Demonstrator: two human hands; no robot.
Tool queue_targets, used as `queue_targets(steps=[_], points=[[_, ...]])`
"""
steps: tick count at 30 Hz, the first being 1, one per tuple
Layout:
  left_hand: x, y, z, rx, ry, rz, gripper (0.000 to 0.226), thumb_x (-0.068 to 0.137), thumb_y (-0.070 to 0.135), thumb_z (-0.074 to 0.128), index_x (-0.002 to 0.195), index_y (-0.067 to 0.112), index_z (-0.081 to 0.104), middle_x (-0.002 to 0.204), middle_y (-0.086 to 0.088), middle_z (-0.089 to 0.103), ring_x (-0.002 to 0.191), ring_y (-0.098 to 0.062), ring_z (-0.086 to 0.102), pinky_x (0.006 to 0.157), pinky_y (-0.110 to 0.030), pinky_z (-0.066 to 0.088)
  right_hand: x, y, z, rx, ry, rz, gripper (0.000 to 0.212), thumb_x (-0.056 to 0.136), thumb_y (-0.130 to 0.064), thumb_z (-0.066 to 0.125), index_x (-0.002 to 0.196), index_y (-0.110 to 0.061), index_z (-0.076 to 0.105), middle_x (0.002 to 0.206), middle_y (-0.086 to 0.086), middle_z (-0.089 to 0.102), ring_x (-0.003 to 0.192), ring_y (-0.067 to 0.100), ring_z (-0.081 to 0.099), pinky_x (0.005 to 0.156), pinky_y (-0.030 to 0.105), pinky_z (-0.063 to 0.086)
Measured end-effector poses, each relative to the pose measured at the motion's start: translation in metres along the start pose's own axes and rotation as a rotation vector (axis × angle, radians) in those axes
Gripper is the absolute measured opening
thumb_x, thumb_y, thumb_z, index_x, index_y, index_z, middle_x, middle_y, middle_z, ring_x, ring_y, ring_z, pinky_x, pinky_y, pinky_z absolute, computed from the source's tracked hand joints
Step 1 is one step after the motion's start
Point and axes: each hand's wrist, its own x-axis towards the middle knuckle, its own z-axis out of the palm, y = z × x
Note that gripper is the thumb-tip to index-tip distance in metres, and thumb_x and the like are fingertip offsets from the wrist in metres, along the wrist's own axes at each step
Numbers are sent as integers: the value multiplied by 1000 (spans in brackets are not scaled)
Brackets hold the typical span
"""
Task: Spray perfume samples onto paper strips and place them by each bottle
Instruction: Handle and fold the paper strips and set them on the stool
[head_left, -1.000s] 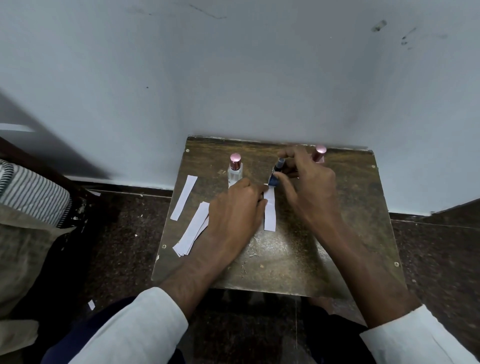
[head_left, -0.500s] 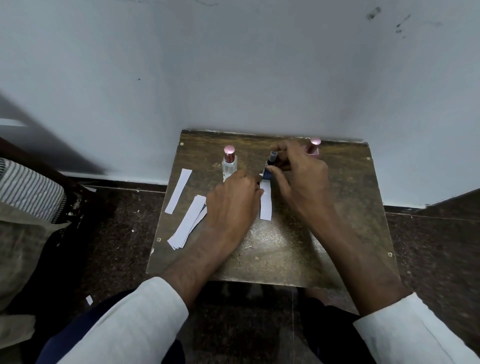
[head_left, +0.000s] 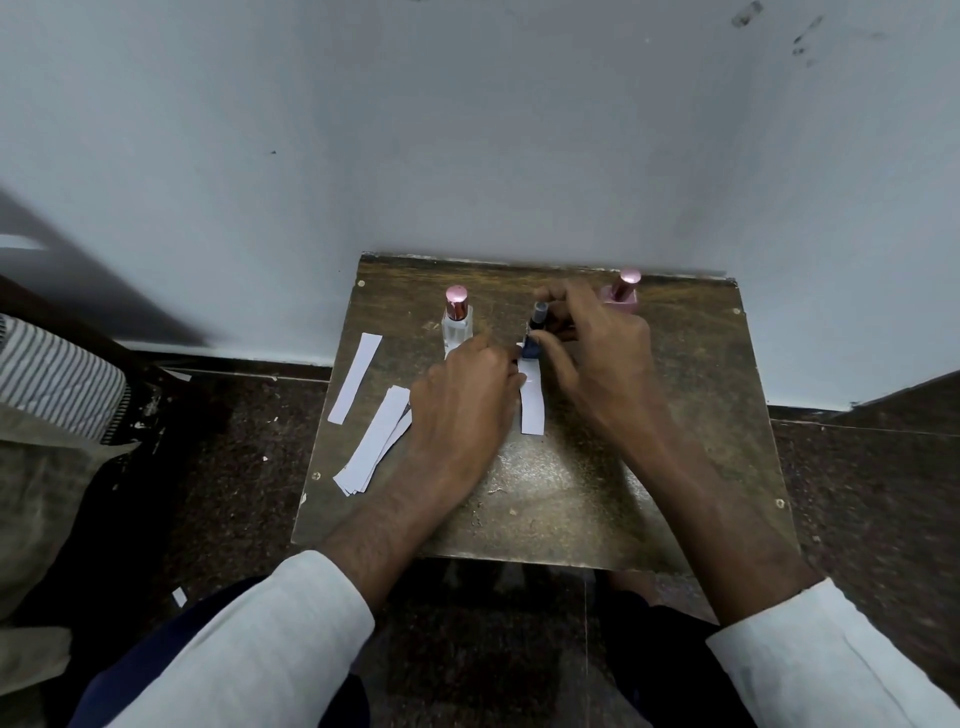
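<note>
The right hand (head_left: 597, 353) is wrapped around a small blue perfume bottle (head_left: 532, 340) on the brown surface (head_left: 649, 467). A white paper strip (head_left: 532, 402), just below the bottle, is held down by the left hand (head_left: 462, 400).

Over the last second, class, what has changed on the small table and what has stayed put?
Hardly anything: the right hand still grips the blue bottle, and the left hand still rests on the paper strip before it. The clear bottle, pink bottle and spare strips stayed put.
</note>
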Motion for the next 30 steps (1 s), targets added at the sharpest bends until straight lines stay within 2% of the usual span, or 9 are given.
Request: queue_targets(steps=[2,7,12,16,20,25,28,30], points=[[0,-1,1,-6,-7,-20,16,103,40,66,112,28,71,106,6,72,97,-24,74,67,-33,47,0,0,0,-3,-15,-4,37,88,-4,81,122,-7,66,106,3,77,99,13,70,87,-8,32],[1,-2,8,-32,-37,-80,15,104,41,61,110,29,68,103,3,72,98,-30,74,67,-35,47,0,1,0,23,-18,7,36,89,-5,80,123,-7,65,107,1,77,98,12,72,86,-3,39],[0,-1,9,-56,-15,-70,15,106,38,58,108,26,67,100,3,71,94,-27,72,66,-34,41,-1,1,1,29,-5,14,33,91,-5,79,121,-8,65,110,-2,76,99,6,70,87,6,46],[0,-2,7,-81,-13,-54,12,106,35,59,103,26,68,97,4,70,91,-25,72,65,-33,42,0,4,2,28,36,49,33,89,-4,80,119,-9,67,105,-1,76,91,-5,60,83,-6,36],[-2,-3,4,-97,-18,-53,10,104,32,61,106,27,69,100,4,71,94,-25,72,66,-33,42,-2,3,2,51,29,58,32,89,-4,81,119,-8,68,106,-4,75,95,-8,60,83,-4,42],[-4,-1,2,-121,-11,-38,8,104,27,64,107,24,71,100,4,70,93,-22,70,65,-31,38,-2,3,1,93,20,77,30,89,-3,80,116,-9,68,102,-6,74,97,-6,62,81,-4,42],[-4,-3,3,-133,-16,-20,6,103,24,64,103,24,70,97,4,70,90,-22,71,65,-31,40,-3,2,-1,97,6,88,30,90,-5,81,117,-9,67,101,-10,71,95,-5,64,80,-4,43],[-4,-5,4,-144,-14,-3,6,102,25,65,100,23,69,96,4,69,88,-22,70,64,-31,42,-4,2,-2,93,8,92,31,90,-6,81,118,-9,68,101,-11,70,87,-8,65,79,-5,42]])
